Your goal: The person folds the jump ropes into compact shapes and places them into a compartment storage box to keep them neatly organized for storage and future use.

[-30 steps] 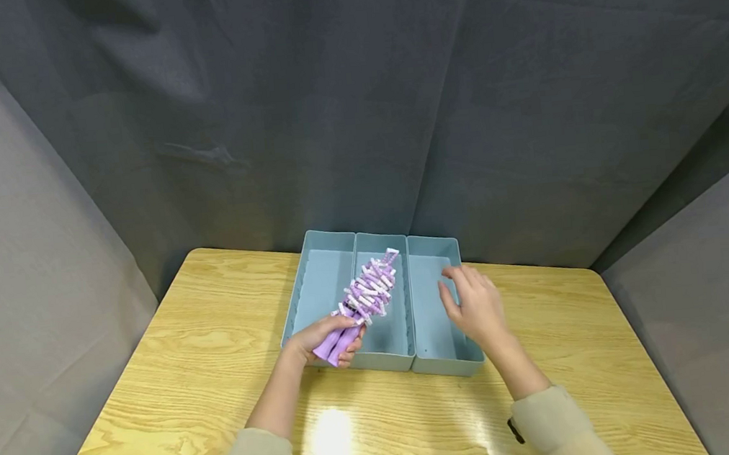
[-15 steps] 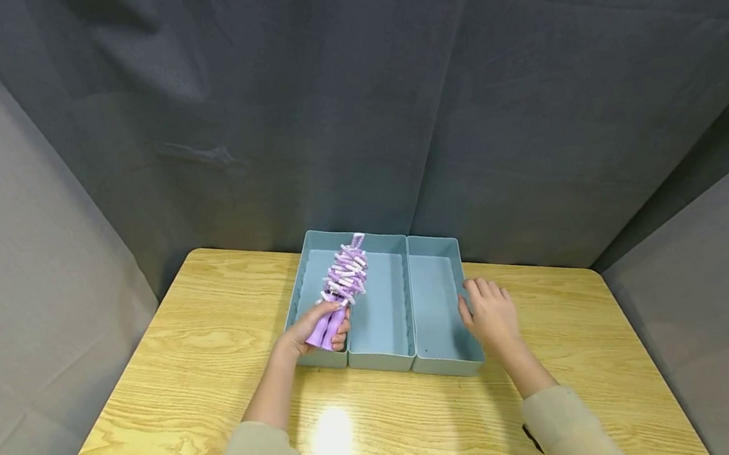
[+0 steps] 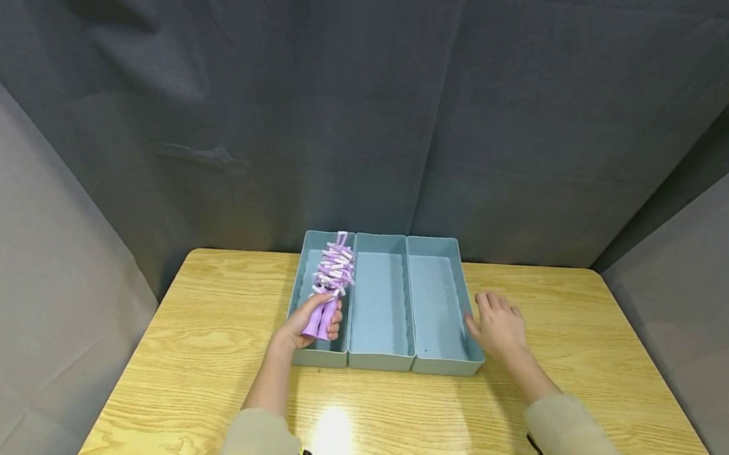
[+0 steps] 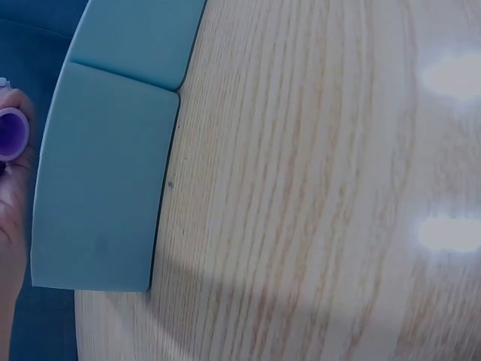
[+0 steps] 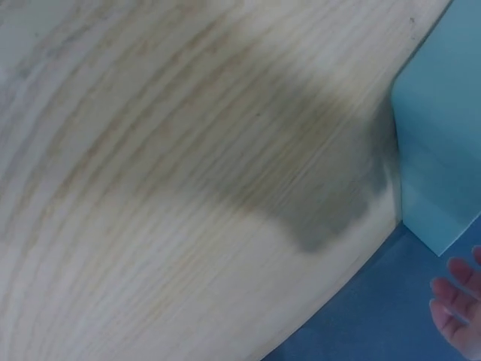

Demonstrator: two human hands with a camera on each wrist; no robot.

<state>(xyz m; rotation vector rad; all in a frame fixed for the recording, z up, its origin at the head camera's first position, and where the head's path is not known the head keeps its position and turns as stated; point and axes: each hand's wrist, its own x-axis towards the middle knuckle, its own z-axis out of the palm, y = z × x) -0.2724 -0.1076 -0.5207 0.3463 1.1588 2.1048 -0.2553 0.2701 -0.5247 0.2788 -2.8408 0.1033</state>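
Note:
My left hand [image 3: 296, 326] grips the two purple handles of a jump rope [image 3: 334, 265], its purple and white beaded cord gathered in a bundle. The rope points away from me over the left blue-grey bin [image 3: 320, 359]. In the left wrist view, one handle's hollow end [image 4: 12, 134] shows beside the palm at the left edge. My right hand [image 3: 502, 325] holds nothing; its fingers are loosely bent above the right rim of the right bin [image 3: 448, 367]. Whether it touches that rim I cannot tell. The right wrist view shows only its fingertips [image 5: 455, 297] in the corner.
A middle bin [image 3: 383, 362] stands between the other two, all side by side at the back of the wooden table [image 3: 395, 427]. Dark curtain [image 3: 329, 115] hangs behind the table, with lighter grey cloth [image 3: 25, 286] at the sides.
My left hand has carried the jump rope from over the middle bin leftward to over the left bin. My right hand has moved right and toward me, from over the right bin to its rim.

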